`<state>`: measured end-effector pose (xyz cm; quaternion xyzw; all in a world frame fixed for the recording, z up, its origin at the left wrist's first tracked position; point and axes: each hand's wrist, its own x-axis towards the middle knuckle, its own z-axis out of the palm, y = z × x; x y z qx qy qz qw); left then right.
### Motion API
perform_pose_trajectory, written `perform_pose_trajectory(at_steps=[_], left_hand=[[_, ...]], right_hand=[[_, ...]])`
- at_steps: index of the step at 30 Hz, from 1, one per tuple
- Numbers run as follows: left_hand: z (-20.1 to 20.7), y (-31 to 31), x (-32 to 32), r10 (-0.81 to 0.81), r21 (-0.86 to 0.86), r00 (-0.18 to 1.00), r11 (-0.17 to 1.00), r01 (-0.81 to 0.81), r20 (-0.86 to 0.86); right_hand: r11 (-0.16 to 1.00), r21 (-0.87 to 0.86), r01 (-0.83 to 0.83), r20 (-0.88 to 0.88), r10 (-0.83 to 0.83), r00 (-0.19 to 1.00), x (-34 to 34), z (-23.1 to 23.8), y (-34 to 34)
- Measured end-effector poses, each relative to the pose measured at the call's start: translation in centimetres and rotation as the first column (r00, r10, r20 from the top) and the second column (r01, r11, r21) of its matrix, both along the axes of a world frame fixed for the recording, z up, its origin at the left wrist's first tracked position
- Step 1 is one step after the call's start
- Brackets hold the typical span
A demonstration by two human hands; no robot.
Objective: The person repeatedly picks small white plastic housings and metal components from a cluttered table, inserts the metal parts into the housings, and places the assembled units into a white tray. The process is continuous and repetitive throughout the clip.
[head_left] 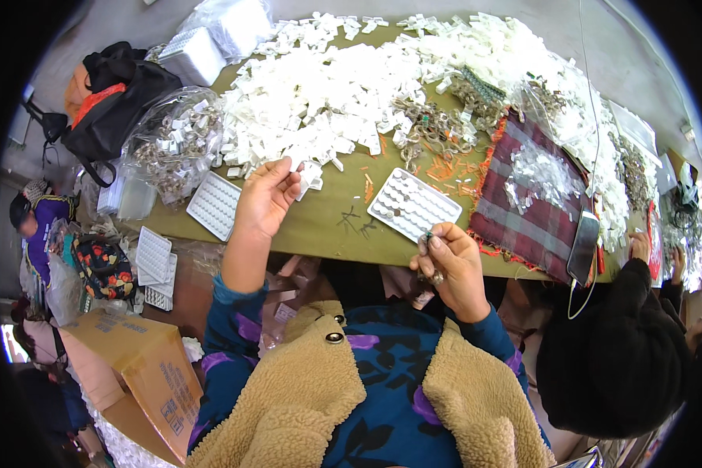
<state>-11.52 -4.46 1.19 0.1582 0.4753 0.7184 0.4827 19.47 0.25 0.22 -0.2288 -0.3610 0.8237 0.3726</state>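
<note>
My left hand is raised at the near edge of a big heap of small white plastic pieces. Its thumb and forefinger pinch together at a small white piece; other white pieces lie just behind the fingertips. Closer to my body, my right hand is closed round a few small, shiny, dark roundish pieces, too small to name. Beyond that hand lies a white tray with rows of hollows, a few holding dark bits.
Another white tray lies at left, beside a clear bag of mixed pieces. Orange strips and tangled brownish strands lie mid-table. At right are a plaid cloth, a phone with a cable, and a person in black.
</note>
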Motion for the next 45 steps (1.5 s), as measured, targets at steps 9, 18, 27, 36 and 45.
perform_pose_trajectory(at_steps=[9,18,27,36,45], left_hand=[[-1.2,-2.6,11.6,0.311,0.327,0.133,0.937,0.124,-0.941],[-0.9,-4.5,11.6,-0.379,0.033,0.901,0.919,0.394,-0.213],[-3.9,-5.0,10.8,-0.409,0.184,0.891,0.908,0.376,0.196],[-3.4,-5.4,11.8,-0.277,0.199,0.959,0.945,0.259,0.066],[-3.9,-5.6,10.5,-0.384,0.241,0.864,0.917,0.317,0.326]], right_hand=[[0.996,-0.039,0.083,-0.139,-0.088,0.986,-3.6,1.8,-0.6],[0.979,0.178,-0.101,0.124,0.079,0.989,-2.4,2.9,0.3],[0.974,0.225,-0.014,0.294,-0.055,0.954,-2.7,2.9,-2.1],[0.994,0.074,-0.077,0.385,0.043,0.922,-3.7,2.6,-2.9],[0.673,0.733,-0.100,0.417,-0.328,0.847,-4.4,1.8,-3.7]])
